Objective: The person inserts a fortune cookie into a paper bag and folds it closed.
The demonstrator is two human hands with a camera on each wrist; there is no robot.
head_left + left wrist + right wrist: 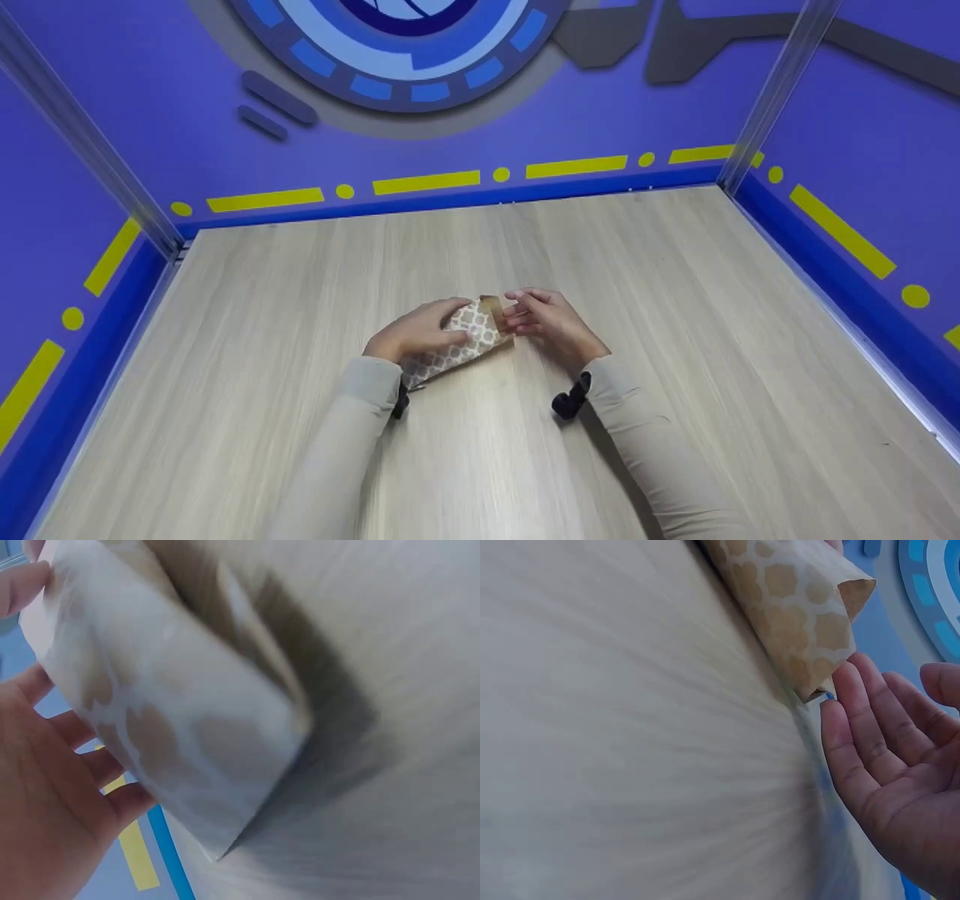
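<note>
A brown paper packet (472, 330) with a white lattice pattern lies at a slant near the middle of the table. My left hand (422, 330) grips it from above at its left part, thumb on the near side and fingers along the far edge; in the left wrist view the fingers of that hand (60, 765) curl round the edge of the paper (180, 697). At the packet's right end, my right hand (551, 322) has its fingers extended, the tips by the folded brown end. The right wrist view has those fingertips beside the paper's corner (791, 622), the thumb apart.
The wood-grain table (300, 270) stretches around both hands. Purple-blue panels (465, 150) with yellow dashes and dots stand at its back and sides. Black wrist-worn devices (571, 399) sit at both cuffs.
</note>
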